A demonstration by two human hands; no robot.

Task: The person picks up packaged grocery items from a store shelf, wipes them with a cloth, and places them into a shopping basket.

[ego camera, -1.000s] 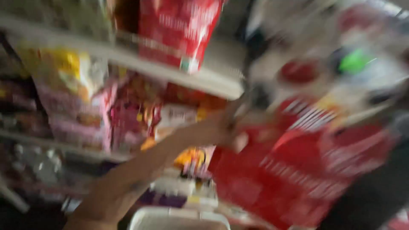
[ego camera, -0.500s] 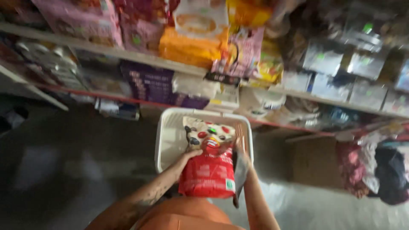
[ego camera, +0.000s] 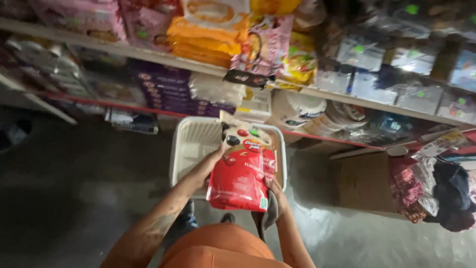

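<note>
Above the white basket, the left half, toward 10 o'clock, is open for a hand. The red pouch covers the right half; the left hand and right hand grip its sides. At 12 o'clock, the lower shelf overhangs packed goods just beyond the basket rim. At 3 o'clock, a cardboard box blocks the floor. The grey floor at 9 o'clock lies open.
</note>
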